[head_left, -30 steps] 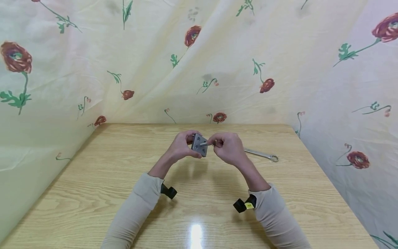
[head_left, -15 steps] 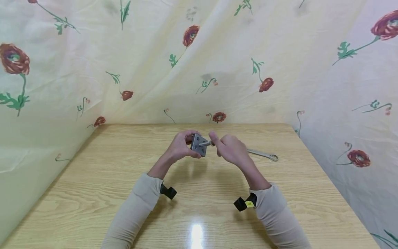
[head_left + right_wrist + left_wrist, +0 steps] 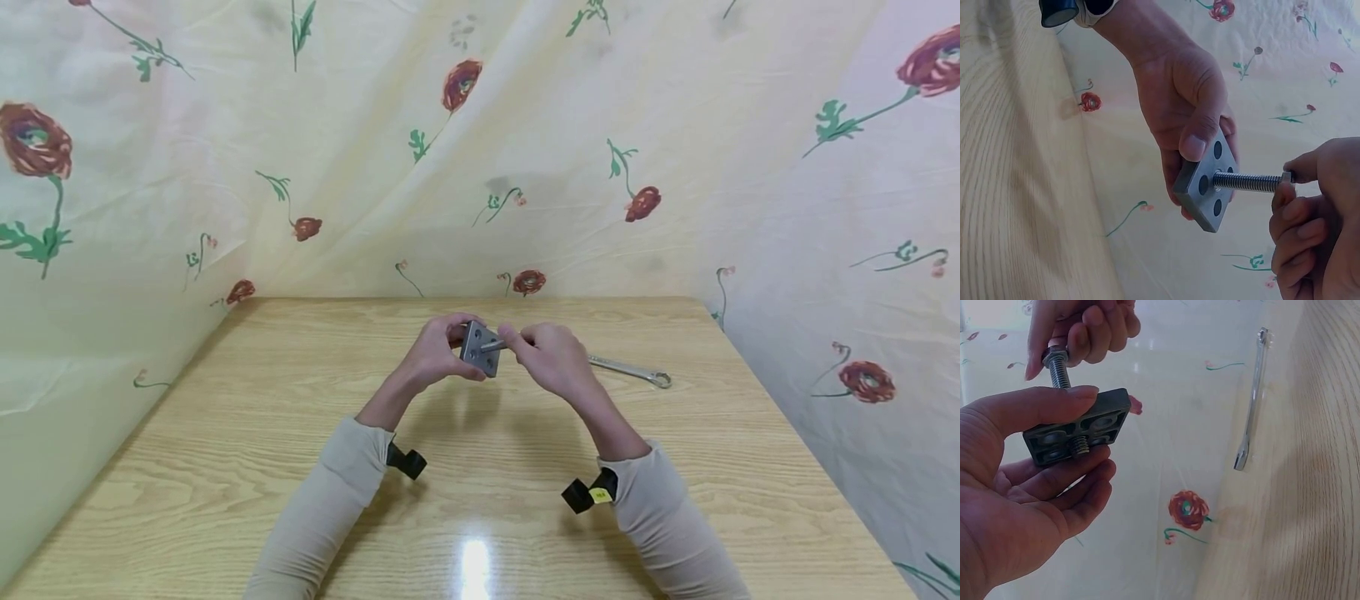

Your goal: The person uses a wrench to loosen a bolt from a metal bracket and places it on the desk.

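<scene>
My left hand holds a square grey metal plate by its edges, thumb on one side and fingers on the other. Several round holes surround the plate's centre. Through that centre runs a long threaded bolt, whose tip pokes out of the far face in the left wrist view. My right hand pinches the hex head between thumb and forefinger, its other fingers curled. Most of the shank stands out between plate and head. Both hands are above the table.
A combination wrench lies on the wooden table behind and right of my right hand, partly hidden by it in the head view. Flower-printed cloth hangs along the back and both sides.
My right thumb lifted off the bolt head half a second ago, baring it, and now presses on it again. The left hand and the plate have stayed nearly still.
</scene>
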Available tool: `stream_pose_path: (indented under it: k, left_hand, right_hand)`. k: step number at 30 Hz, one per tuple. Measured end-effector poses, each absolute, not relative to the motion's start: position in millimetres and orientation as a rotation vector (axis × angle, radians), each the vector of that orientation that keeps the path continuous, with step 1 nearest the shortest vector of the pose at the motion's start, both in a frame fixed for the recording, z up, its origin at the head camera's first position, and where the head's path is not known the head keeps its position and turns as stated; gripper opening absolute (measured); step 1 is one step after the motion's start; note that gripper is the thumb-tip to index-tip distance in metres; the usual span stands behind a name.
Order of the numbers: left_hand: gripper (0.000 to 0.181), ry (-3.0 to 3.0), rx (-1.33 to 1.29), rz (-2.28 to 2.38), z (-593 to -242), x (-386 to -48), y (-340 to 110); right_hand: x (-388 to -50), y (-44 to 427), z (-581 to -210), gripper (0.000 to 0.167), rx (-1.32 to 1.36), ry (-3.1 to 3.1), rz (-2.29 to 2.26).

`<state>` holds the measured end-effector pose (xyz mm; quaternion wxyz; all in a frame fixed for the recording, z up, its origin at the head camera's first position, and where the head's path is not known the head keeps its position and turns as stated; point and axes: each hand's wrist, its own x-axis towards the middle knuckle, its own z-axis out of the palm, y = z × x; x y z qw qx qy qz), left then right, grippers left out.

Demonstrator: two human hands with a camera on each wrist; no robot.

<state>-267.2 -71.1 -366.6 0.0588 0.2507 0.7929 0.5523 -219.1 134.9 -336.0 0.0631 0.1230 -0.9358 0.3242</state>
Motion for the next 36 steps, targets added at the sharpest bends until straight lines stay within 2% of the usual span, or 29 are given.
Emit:
stream_pose_path:
  k: [15, 28, 36]
  left_hand:
    - [0.070, 2.387, 0.755, 1.687, -365.7, -266.9, -70.9]
    - [0.070, 2.366, 0.759, 1.704, -365.0, -265.7, -71.1]
    - [0.071, 2.386, 0.760, 1.690, -366.2, -266.5, -70.5]
  right_hand:
    - [-216.6, 137.6, -331.4, 0.021, 0.486, -2.614, 0.889]
    - [-215.4, 138.9, -330.9, 0.018, 0.620, -2.536, 0.869]
    - [-216.0, 138.1, -334.4, 0.026, 0.671, -2.469, 0.789]
